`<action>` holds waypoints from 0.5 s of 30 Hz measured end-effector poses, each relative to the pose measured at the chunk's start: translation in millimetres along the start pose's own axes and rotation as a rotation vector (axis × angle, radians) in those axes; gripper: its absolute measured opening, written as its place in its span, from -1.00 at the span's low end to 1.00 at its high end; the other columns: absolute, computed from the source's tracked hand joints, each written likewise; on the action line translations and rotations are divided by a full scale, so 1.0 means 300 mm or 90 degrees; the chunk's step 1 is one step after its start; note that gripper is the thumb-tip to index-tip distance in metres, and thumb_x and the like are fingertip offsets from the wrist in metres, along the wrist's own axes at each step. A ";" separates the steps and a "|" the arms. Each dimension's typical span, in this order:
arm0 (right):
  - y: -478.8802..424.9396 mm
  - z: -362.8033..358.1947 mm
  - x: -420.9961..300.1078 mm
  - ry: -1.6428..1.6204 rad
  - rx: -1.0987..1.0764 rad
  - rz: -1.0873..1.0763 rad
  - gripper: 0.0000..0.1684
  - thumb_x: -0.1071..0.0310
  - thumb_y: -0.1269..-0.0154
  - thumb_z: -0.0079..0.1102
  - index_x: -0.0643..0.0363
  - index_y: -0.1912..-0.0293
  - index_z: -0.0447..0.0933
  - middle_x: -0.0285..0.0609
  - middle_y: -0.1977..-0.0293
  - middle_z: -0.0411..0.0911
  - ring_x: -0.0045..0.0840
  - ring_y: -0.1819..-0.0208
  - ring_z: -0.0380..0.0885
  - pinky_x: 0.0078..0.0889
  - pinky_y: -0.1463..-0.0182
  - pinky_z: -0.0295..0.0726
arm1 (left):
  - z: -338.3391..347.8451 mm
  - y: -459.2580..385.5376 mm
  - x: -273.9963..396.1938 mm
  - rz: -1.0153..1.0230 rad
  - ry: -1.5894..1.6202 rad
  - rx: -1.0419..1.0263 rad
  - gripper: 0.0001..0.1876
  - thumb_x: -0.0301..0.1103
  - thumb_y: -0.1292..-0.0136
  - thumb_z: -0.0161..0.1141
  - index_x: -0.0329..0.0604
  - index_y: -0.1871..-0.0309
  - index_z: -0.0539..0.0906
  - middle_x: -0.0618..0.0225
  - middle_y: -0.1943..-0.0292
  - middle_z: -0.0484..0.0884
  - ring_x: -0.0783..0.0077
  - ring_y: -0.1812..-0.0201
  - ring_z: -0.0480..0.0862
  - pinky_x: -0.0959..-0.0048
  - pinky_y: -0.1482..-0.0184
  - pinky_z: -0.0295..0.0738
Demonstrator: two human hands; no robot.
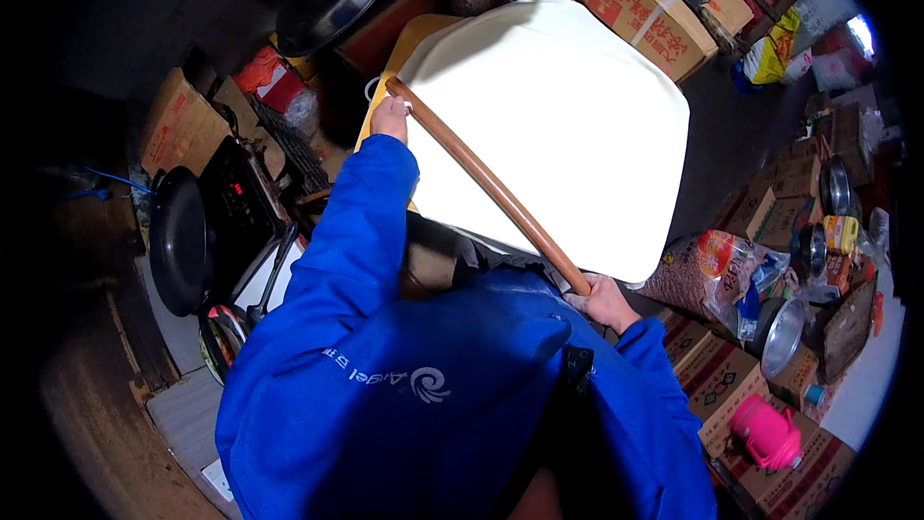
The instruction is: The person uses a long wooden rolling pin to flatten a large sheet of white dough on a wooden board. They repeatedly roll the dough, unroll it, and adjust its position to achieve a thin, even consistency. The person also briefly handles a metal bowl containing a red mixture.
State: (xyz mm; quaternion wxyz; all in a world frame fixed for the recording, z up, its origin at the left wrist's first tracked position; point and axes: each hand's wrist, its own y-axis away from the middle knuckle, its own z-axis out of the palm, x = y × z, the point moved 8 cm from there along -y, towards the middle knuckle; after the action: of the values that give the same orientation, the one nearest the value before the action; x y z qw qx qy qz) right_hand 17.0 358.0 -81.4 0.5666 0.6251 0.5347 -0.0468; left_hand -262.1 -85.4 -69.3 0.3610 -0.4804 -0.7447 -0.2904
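Observation:
A long wooden rolling pin (491,184) lies slantwise across a broad, pale sheet of what looks like dough (570,115). My left hand (390,119) is at its upper left end, on the near side of the pin, with a bit of white stuff by the fingers; the exact hold is hard to tell. Around the lower right end, close to my body, my right hand (605,301) is closed. Under the sheet, a yellowish wooden board (416,32) shows at the upper left. The sheet hangs past the board's near edge towards my blue clothing.
To the left are a black frying pan (180,240), an induction cooker (234,206) and a ladle or spatula. Beyond the sheet stands a strapped cardboard box (635,3). Right are a clear bag of beans or nuts (696,274), metal bowls, cartons and a pink thermos jug (766,432).

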 end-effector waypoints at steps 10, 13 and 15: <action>0.001 -0.017 -0.031 0.045 -0.028 0.000 -0.52 0.11 -0.16 0.46 0.35 0.14 0.65 -0.10 0.51 0.61 -0.53 0.44 0.56 -0.36 0.27 0.56 | -0.204 0.127 -0.196 -0.172 0.379 0.029 -0.87 -0.43 -0.44 0.13 -0.23 0.17 0.68 0.38 0.44 0.67 0.65 0.56 0.51 0.62 0.55 0.41; -0.003 -0.025 -0.040 0.012 0.013 -0.128 -0.58 0.18 -0.20 0.44 0.34 0.13 0.63 -0.21 0.55 0.55 -0.63 0.50 0.50 -0.43 0.40 0.51 | -0.257 0.215 -0.179 -0.158 0.364 0.087 -0.91 -0.48 -0.41 0.17 -0.24 0.13 0.67 0.36 0.40 0.70 0.59 0.53 0.57 0.57 0.51 0.48; -0.009 -0.019 0.023 -0.040 -0.003 -0.035 -0.63 0.26 -0.20 0.45 0.32 0.10 0.62 -0.27 0.52 0.54 -0.69 0.50 0.47 -0.48 0.44 0.48 | -0.327 0.301 -0.176 -0.188 0.420 0.117 -0.90 -0.50 -0.38 0.21 -0.25 0.12 0.68 0.33 0.38 0.71 0.54 0.49 0.62 0.55 0.47 0.53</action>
State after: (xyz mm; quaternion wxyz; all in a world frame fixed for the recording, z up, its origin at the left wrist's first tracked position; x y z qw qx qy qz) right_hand 14.8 366.0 -85.8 0.5831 0.6071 0.5337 -0.0808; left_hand -138.6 -155.3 -48.6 0.5777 -0.2140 -0.6724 -0.4103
